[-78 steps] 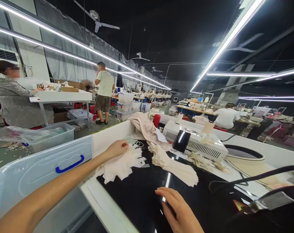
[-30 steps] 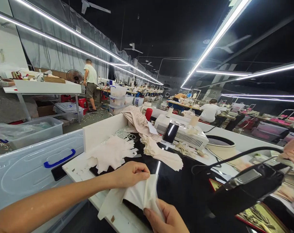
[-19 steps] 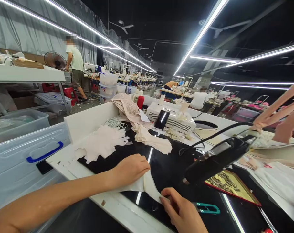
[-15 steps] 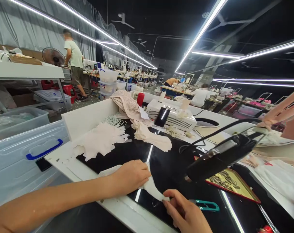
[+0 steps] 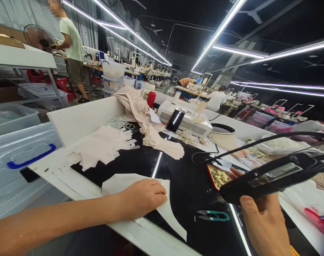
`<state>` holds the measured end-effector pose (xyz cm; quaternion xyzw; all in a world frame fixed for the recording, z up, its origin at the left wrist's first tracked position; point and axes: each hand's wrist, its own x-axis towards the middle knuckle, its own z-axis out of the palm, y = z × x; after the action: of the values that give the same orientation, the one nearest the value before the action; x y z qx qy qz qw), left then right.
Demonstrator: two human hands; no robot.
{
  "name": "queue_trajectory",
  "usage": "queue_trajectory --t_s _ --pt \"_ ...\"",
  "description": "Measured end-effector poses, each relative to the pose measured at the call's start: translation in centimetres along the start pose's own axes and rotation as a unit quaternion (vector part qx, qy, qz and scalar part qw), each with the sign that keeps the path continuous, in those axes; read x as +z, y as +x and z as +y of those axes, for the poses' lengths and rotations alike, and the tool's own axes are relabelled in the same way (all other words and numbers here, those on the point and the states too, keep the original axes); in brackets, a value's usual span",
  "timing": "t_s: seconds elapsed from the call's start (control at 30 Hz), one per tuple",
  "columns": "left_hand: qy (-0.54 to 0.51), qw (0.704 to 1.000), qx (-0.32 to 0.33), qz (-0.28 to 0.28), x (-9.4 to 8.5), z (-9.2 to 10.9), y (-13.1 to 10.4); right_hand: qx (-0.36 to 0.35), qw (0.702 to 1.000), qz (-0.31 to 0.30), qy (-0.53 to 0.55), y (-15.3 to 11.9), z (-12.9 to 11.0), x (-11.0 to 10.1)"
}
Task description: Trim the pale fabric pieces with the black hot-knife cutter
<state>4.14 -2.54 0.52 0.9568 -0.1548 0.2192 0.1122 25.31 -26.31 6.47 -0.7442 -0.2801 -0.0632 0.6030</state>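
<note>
On the black tabletop lies a white cut fabric piece (image 5: 175,222), its curved tail stretching to the right. My left hand (image 5: 146,199) rests on it with fingers bent and pressed together on the cloth. At the right, my right hand (image 5: 267,220) is closed around a black corded hand tool (image 5: 263,177), thumb on the near side and fingertips behind. Its exact kind I cannot make out. Teal-handled thread snips (image 5: 214,215) lie on the tabletop between the hands. Behind the tool, a red-rimmed tray (image 5: 212,179) of sunflower seeds is partly hidden.
Pale cut fabric pieces (image 5: 103,145) spread at the left, with a second stack (image 5: 164,145) farther back. A phone (image 5: 174,121) leans on a white vented machine (image 5: 188,121). The tool's black cable (image 5: 242,145) arches at the right. A person (image 5: 73,42) stands far left.
My right hand has let go of the fabric's tail and moved right onto the black tool. The fabric now lies flatter. My left hand stays on it. The view has shifted.
</note>
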Motion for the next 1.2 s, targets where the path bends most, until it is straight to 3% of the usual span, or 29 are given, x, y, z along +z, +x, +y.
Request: queue_trajectory --t_s 0.17,0.37,0.67,0.87,1.2 --pt "-0.019 1.0 0.014 -0.007 -0.8 0.5 0.5 0.001 0.984 0.079 0.157 0.9 -3.7 3.1" --pt "-0.011 1.0 0.027 0.0 -0.9 0.1 1.6 -0.089 0.975 0.093 0.18 1.5 -5.1 6.4" --pt "0.076 0.996 0.051 -0.013 0.5 -0.1 2.6 -0.07 0.959 0.037 0.271 1.2 -5.8 11.3" --pt "0.112 0.992 0.05 0.033 1.4 0.4 2.1 -0.068 0.951 0.015 0.301 1.7 -5.3 12.7" --pt "0.104 0.992 0.018 0.072 2.0 0.8 1.9 -0.049 0.939 -0.003 0.34 2.0 -5.2 13.1"
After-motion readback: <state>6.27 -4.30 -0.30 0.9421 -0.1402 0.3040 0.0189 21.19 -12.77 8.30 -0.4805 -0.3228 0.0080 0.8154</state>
